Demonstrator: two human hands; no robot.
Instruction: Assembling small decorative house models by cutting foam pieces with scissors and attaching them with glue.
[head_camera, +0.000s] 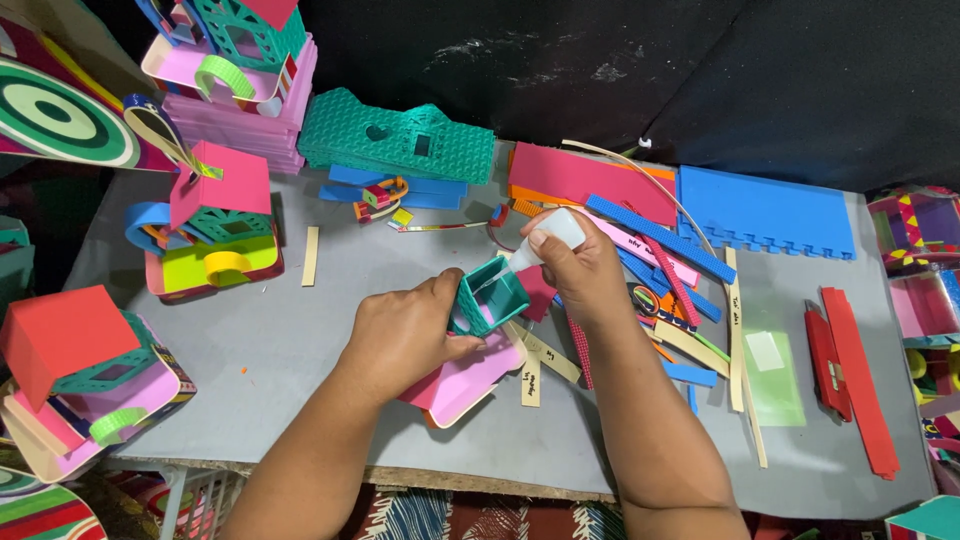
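Two hands at work over the grey table (300, 330). Left hand (405, 335) clamped around a small teal box frame (490, 297), holding it tilted above a pink tray (465, 385). Right hand (585, 275) wrapped tight around a white glue bottle (548, 236) — nozzle tipped down into the frame's open top. Close by on the right, loose coloured strips (660, 270); farther right, a red craft knife (826, 360) — lying well apart. Finished little houses (215, 215) along the left edge.

both hands meet mid-frame: left hand (405, 335) curled in a grip, right hand (580, 272) pinching, forearms converging.
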